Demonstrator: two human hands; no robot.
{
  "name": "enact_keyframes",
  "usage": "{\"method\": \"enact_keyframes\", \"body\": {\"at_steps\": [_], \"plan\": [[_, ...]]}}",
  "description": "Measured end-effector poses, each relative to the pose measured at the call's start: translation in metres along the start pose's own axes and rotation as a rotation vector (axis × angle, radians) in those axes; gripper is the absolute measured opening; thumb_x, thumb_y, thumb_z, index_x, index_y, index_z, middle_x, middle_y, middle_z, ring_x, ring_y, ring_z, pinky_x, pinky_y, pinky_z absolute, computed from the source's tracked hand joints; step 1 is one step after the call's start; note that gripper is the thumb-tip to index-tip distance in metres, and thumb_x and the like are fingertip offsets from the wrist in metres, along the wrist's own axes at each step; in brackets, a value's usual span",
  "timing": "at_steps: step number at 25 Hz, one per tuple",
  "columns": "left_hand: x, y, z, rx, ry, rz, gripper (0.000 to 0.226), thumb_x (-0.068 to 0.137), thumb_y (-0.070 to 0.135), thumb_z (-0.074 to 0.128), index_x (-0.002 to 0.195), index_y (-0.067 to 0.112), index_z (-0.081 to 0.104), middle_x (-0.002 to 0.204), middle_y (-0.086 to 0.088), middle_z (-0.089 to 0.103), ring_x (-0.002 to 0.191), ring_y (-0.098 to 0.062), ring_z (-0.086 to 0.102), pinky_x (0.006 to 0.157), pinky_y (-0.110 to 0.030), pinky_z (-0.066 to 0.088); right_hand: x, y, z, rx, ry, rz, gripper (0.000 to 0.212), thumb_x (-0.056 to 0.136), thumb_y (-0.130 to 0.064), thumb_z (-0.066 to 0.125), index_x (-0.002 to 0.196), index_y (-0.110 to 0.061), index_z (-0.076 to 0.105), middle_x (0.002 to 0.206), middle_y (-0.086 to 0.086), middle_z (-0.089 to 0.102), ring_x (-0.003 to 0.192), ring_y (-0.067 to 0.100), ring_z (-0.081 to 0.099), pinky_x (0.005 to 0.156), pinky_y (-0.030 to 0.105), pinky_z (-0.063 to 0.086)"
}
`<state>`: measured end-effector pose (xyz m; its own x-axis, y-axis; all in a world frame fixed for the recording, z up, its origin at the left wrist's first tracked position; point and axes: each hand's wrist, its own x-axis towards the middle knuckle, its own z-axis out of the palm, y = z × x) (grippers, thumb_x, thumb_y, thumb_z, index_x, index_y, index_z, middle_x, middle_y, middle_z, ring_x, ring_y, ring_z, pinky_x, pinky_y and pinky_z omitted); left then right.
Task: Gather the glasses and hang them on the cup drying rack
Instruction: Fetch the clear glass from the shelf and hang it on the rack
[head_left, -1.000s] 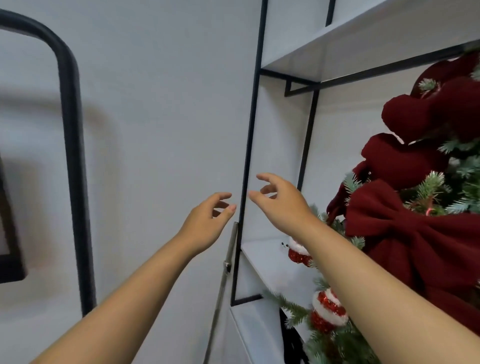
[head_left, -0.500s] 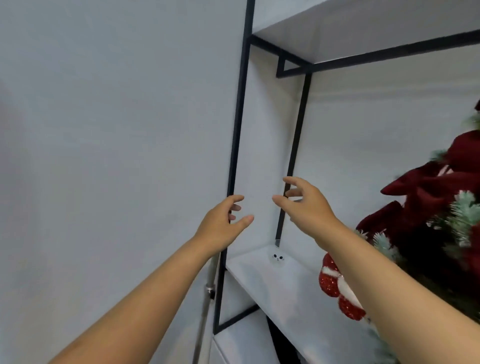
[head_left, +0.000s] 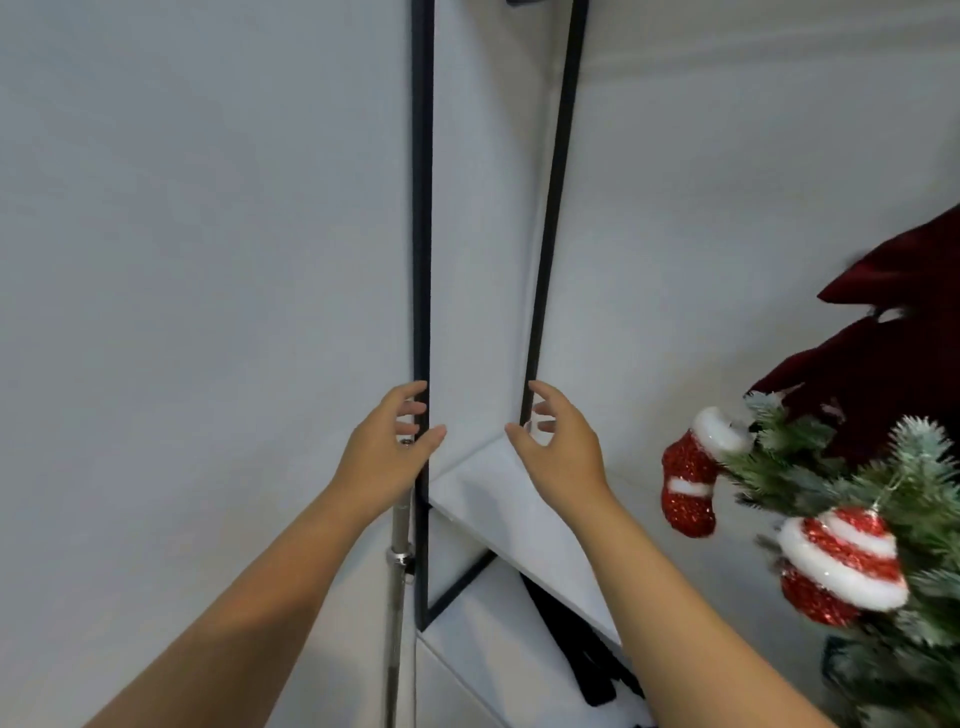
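My left hand (head_left: 387, 457) and right hand (head_left: 558, 452) at frame centre, fingers spread, holding nothing. No glasses or drying rack in view; my guess: still searching, best turn head before reaching. Lower right, tree (head_left: 883, 499) with red ornaments. Beyond hands, white shelf (head_left: 483, 493) in black frame (head_left: 422, 208): bare where visible; corner behind right hand hidden.
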<state>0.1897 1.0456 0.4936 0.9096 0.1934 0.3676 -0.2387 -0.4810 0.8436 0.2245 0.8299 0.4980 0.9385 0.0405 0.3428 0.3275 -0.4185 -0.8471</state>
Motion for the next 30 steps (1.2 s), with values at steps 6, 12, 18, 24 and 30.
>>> {"method": "enact_keyframes", "body": {"at_steps": [6, 12, 18, 24, 30], "plan": [[0.008, -0.050, 0.053, -0.031, -0.168, -0.002, 0.057, 0.095, 0.027, 0.073, 0.145, 0.041, 0.049, 0.131, 0.014, 0.059, 0.118, -0.008, 0.059, 0.099, -0.032, 0.053, -0.005, 0.084, 0.022, -0.036, 0.012, 0.057, 0.064, 0.097, -0.031, 0.073, 0.155, -0.037, 0.047, 0.147, -0.006, 0.055, 0.131, 0.011, 0.054, 0.110, 0.033, 0.046], [0.043, -0.079, 0.116, 0.005, -0.245, -0.022, 0.056, 0.093, 0.029, 0.075, 0.143, 0.041, 0.050, 0.126, 0.021, 0.061, 0.113, -0.004, 0.062, 0.099, -0.030, 0.052, 0.015, 0.137, 0.026, 0.025, 0.076, 0.177, 0.061, 0.096, -0.032, 0.075, 0.150, -0.044, 0.048, 0.139, -0.014, 0.054, 0.130, 0.011, 0.053, 0.111, 0.042, 0.050], [0.090, -0.101, 0.164, -0.012, -0.294, -0.026, 0.056, 0.095, 0.028, 0.072, 0.147, 0.030, 0.050, 0.127, 0.011, 0.062, 0.112, -0.009, 0.064, 0.099, -0.035, 0.054, 0.042, 0.149, 0.030, 0.006, 0.124, 0.213, 0.063, 0.096, -0.035, 0.074, 0.152, -0.041, 0.047, 0.144, -0.010, 0.055, 0.131, 0.012, 0.054, 0.110, 0.038, 0.050], [0.137, -0.132, 0.210, -0.114, -0.333, -0.066, 0.068, 0.092, 0.032, 0.076, 0.151, 0.034, 0.043, 0.140, 0.016, 0.050, 0.121, -0.012, 0.058, 0.103, -0.035, 0.051, 0.055, 0.165, 0.028, -0.091, 0.220, 0.259, 0.067, 0.095, -0.036, 0.075, 0.155, -0.038, 0.046, 0.147, -0.007, 0.054, 0.134, 0.013, 0.052, 0.111, 0.040, 0.049], [0.179, -0.170, 0.250, -0.065, -0.295, -0.052, 0.102, 0.078, 0.041, 0.086, 0.160, 0.033, 0.025, 0.161, 0.004, 0.035, 0.146, -0.017, 0.041, 0.110, -0.031, 0.040, 0.088, 0.168, 0.034, -0.164, 0.314, 0.347, 0.069, 0.094, -0.036, 0.077, 0.154, -0.041, 0.046, 0.148, -0.007, 0.054, 0.133, 0.011, 0.052, 0.112, 0.042, 0.049]]}}
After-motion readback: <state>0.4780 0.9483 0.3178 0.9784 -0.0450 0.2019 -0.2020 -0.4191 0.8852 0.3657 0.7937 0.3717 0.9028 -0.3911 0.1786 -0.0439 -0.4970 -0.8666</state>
